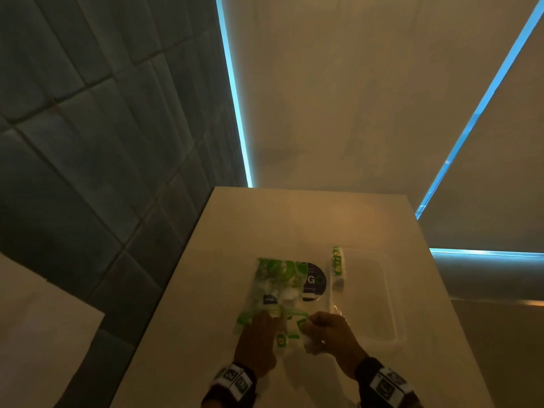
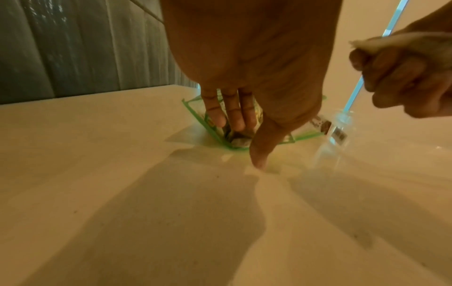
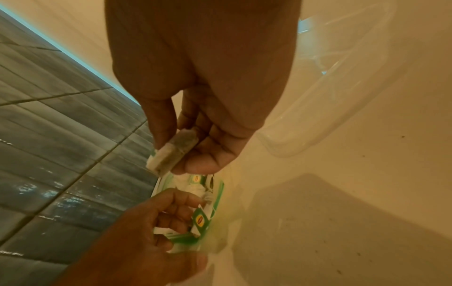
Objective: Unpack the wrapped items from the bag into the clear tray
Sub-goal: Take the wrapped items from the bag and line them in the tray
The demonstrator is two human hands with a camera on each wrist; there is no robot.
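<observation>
A clear bag (image 1: 275, 290) with green print lies flat in the middle of the table, its mouth toward me. My left hand (image 1: 265, 322) holds that mouth: fingers (image 2: 234, 120) reach inside among wrapped tea bags while the thumb presses below the green edge. My right hand (image 3: 181, 154) pinches one wrapped tea bag (image 3: 171, 152) just above the bag's mouth, left of the clear tray (image 1: 388, 293). Another wrapped item (image 1: 338, 267) with a green and yellow label leans at the tray's left wall.
A dark round label (image 1: 315, 282) shows at the bag's right side. The beige table (image 1: 206, 290) ends at its left edge over a grey tiled floor (image 1: 88, 172). The tray sits near the table's right edge.
</observation>
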